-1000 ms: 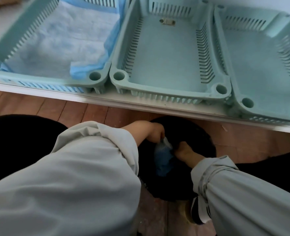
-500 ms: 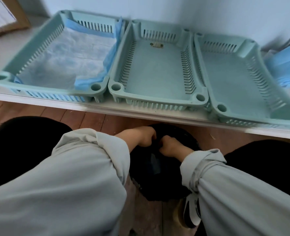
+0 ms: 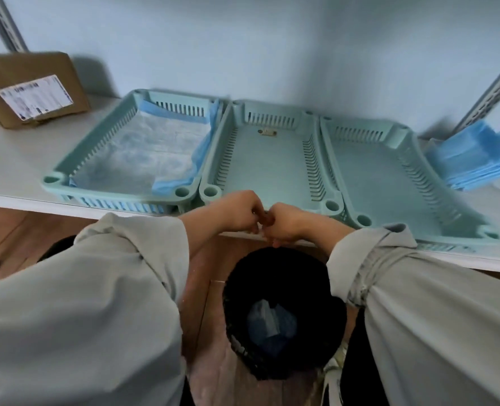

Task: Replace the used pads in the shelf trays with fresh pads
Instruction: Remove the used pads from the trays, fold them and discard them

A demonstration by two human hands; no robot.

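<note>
A white shelf (image 3: 14, 159) runs across the view, and everything here is placed from the middle tray (image 3: 272, 165), one of three pale green slotted trays standing side by side on it. The middle tray is bare but for a small tan item (image 3: 267, 132) near its back wall. Touching its left side is the left tray (image 3: 96, 148), lined with a white pad (image 3: 143, 153) whose blue edges fold up the walls. Touching its right side is the right tray (image 3: 389, 177), bare inside. Further right of that, a stack of blue pads (image 3: 474, 159) lies on the shelf. Far to the left, beyond the left tray, a cardboard box (image 3: 29, 86) with a label stands at the back of the shelf. Below the middle tray, on the wooden floor, is a black bin (image 3: 284, 312) with a crumpled blue pad (image 3: 272, 326) at its bottom. Just in front of the middle tray's near rim, above the bin, the left hand (image 3: 240, 212) and right hand (image 3: 287, 224) meet, knuckles touching, fingers curled; whether they hold anything cannot be told. Grey sleeves cover both forearms.
</note>
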